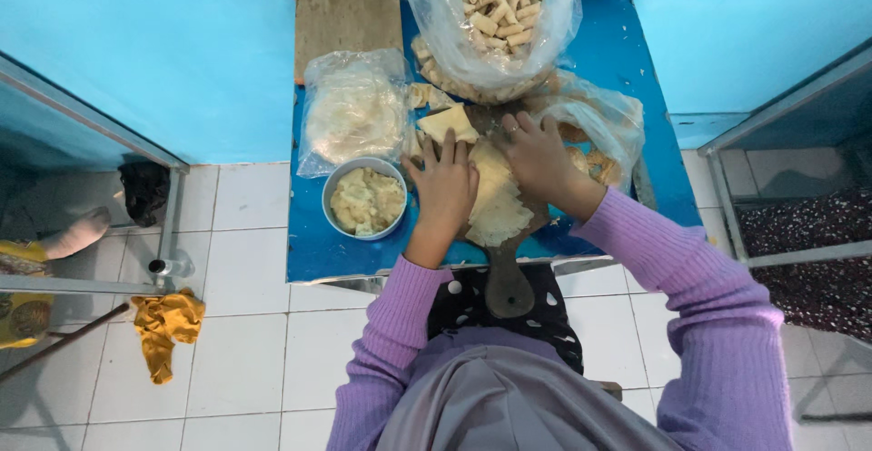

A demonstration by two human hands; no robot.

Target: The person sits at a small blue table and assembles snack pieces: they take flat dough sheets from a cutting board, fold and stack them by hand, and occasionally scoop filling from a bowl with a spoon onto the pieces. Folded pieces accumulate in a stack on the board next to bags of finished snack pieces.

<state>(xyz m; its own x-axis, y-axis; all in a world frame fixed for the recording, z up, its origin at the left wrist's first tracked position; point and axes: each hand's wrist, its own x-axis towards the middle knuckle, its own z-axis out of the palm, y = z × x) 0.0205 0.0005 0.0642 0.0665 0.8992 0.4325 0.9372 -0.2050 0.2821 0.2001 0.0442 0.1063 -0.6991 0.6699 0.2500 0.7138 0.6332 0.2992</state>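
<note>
- The blue tabletop (627, 60) stands against a turquoise wall, over a white tiled floor (245, 360).
- A big clear bag of rolled pastry sticks (495, 10) sits at the far middle of the tabletop, its mouth open.
- A wooden board (345, 10) lies at the far left corner.
- A second clear bag, of flat round wrappers (352, 115), lies left of centre, just far of the bowl.
- A crumpled bag (604, 128) with pale pieces inside sits to the right, touching the right hand.
- A paddle-shaped cutting board (507, 278) lies at the near middle, its handle hanging over the near edge.
- On it lies a pale, thin wrapper sheet (495, 201), between the two hands.
- A white bowl of yellowish filling (365, 199) stands just left of the left hand.
- The left hand (445, 183) lies flat on the sheet, fingers stretched out, grip released.
- The right hand (538, 156) presses on the sheet's far right part, fingers curled down; grip released as far as can be seen.
- A folded wrapper piece (445, 122) lies just far of the left fingertips.
- A yellow rag (165, 324) lies on the floor, near left.
</note>
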